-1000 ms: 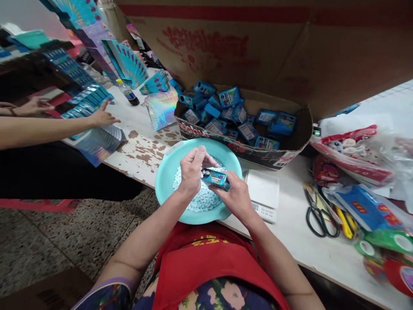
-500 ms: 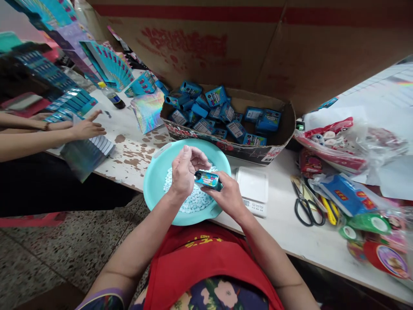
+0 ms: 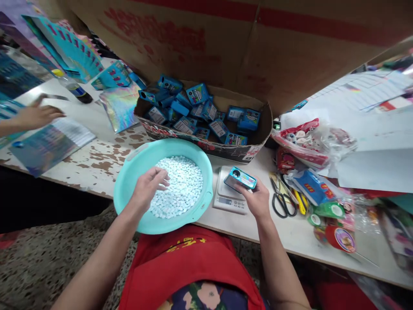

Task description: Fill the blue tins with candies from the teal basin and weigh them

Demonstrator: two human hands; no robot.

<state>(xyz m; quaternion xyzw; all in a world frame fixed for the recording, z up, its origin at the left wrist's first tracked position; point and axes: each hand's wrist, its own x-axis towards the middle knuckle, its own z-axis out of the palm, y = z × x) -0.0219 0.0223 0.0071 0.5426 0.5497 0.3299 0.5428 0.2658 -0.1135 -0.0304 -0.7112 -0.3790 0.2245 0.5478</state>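
A light teal basin [image 3: 129, 172] holds many small pale pieces [image 3: 180, 185]. Over its left part is my left hand [image 3: 150, 185], palm down with its fingers slightly bent and apart; no object shows in it. My right hand [image 3: 258, 198] grips a small blue tin [image 3: 240, 178] with a dark round opening on its upper side. The tin is above the white digital scale [image 3: 229, 202], partly covering its plate; whether they touch I cannot tell.
Behind the basin, an open carton [image 3: 206, 144] holds several blue tins. Scissors [image 3: 280, 200], tape rolls and bags lie right. A bottle [image 3: 75, 89], a shiny pouch [image 3: 119, 107] and another person's hand [image 3: 40, 115] are left.
My right hand has carried the blue tin rightward from over the basin to above the scale. My left hand has moved away from it and turned palm down. The other person's hand has shifted too.
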